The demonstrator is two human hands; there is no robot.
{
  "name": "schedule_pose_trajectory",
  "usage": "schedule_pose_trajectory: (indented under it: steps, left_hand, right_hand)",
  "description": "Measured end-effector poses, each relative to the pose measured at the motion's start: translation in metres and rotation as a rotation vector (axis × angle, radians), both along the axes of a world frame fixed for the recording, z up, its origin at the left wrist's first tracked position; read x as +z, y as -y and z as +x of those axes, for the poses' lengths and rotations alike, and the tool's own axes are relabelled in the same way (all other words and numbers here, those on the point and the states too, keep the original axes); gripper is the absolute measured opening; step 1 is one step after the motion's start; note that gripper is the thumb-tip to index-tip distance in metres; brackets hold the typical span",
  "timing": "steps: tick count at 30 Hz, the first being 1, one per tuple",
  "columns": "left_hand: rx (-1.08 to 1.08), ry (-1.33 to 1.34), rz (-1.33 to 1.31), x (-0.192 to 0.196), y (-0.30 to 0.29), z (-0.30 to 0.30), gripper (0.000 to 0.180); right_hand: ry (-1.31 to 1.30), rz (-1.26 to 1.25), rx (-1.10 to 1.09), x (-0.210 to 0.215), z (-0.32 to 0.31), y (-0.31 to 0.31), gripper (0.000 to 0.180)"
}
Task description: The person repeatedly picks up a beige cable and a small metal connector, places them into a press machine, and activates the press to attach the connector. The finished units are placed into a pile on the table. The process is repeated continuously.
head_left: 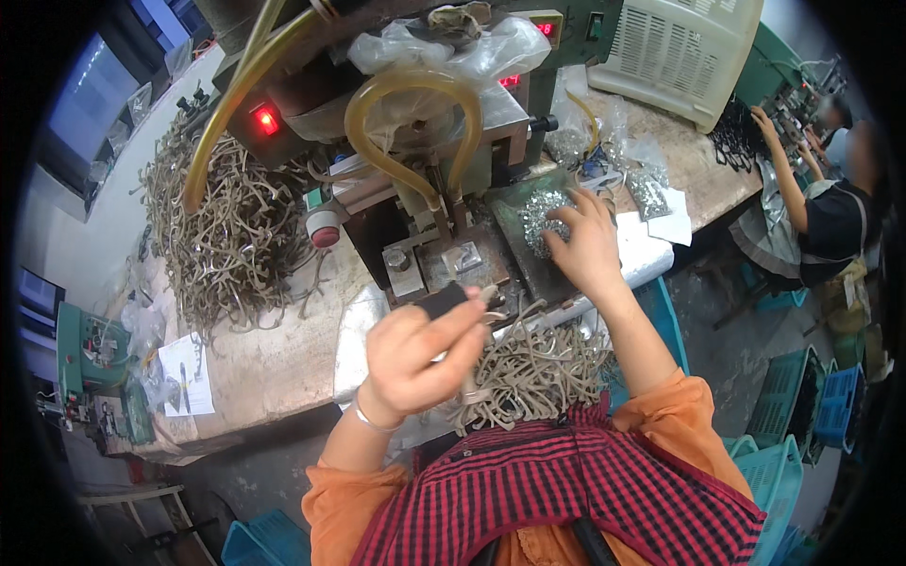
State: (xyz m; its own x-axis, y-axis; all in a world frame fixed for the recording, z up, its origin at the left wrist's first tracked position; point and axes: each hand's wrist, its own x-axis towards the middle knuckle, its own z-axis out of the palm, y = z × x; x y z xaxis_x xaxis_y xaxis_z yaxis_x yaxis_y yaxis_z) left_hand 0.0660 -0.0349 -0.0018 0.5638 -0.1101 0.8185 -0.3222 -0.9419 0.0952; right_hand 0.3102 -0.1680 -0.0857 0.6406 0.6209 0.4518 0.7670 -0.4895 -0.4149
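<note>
My left hand [415, 354] is closed around a tan strap piece [469, 382] and a small black block [444, 302], held just in front of the press machine's metal die plate [453, 262]. My right hand [587, 241] reaches forward, fingers spread over a heap of small shiny metal parts [541, 219] on the dark tray beside the machine. A pile of tan straps [538, 373] lies in my lap area below both hands.
A big tangle of tan straps [222, 231] covers the bench at left. The machine [415, 104] has curved yellowish hoses, a red button and red lights. A cream fan housing [675, 47] stands at back right. Another person [830, 217] works at the right. Blue crates [783, 453] sit on the floor.
</note>
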Motion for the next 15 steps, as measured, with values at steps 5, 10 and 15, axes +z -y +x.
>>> schedule_pose_trajectory:
  steps: [5, 10, 15]
  left_hand:
    - [-0.011, -0.137, 0.093, 0.001, 0.008, 0.018, 0.025]
    - [-0.007, -0.194, -0.047, 0.011, 0.011, 0.019, 0.025]
    - [0.018, -0.208, -0.05, 0.008, 0.013, 0.02, 0.024]
  right_hand:
    - [0.104, 0.149, 0.034, -0.037, 0.018, 0.005, 0.014]
    - [-0.102, 0.196, -0.028, -0.023, 0.019, 0.0, 0.013]
    - [0.239, 0.116, 0.272, -0.033, 0.01, -0.013, 0.019]
